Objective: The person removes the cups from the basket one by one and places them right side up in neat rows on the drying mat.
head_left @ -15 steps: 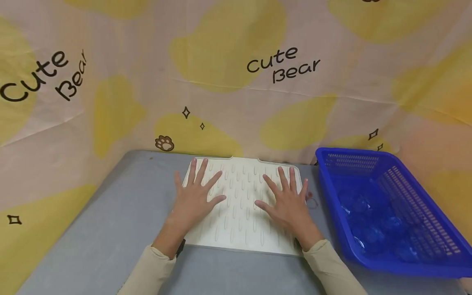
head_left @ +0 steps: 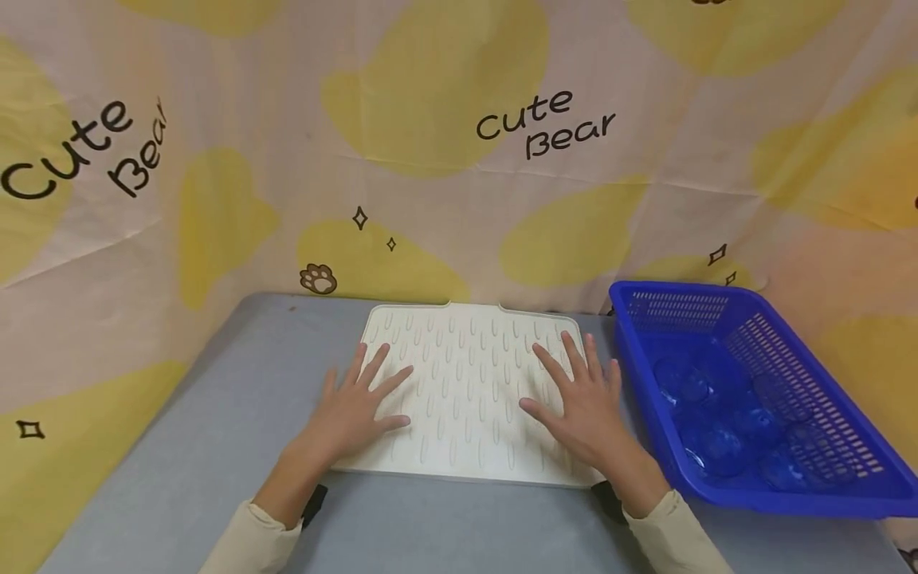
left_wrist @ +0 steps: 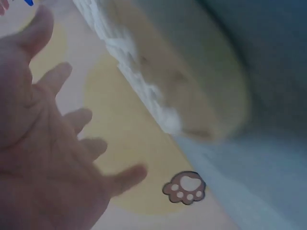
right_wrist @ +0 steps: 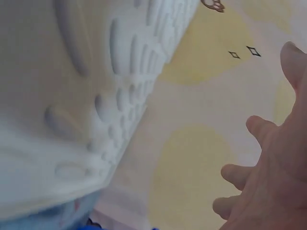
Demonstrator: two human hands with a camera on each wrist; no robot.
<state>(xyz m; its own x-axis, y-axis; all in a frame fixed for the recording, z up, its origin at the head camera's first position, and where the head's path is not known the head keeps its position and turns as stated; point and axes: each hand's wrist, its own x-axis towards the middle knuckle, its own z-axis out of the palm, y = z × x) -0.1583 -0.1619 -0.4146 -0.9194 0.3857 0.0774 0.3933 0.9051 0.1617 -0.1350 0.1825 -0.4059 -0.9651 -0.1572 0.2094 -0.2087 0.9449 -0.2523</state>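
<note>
A white mat [head_left: 466, 399] with raised oval ridges lies on the grey table. Over its left side, my left hand [head_left: 347, 414] is held palm down with fingers spread. My right hand [head_left: 584, 410] is spread the same way over the right side. Both wrist views show a gap between palm and mat: the left hand [left_wrist: 43, 139] is beside the blurred mat edge, and the right hand [right_wrist: 276, 163] stands apart from the ridges. Neither hand holds anything.
At the right stands a blue plastic basket [head_left: 645, 430] with slotted walls, holding several clear, rounded dishes [head_left: 717, 446]. A printed cloth [head_left: 416, 183] hangs behind the grey table [head_left: 201, 414] and along its sides.
Both hands have drawn back toward me and moved farther apart, the left one leftward and the right one rightward. More of the mat's middle and far edge shows.
</note>
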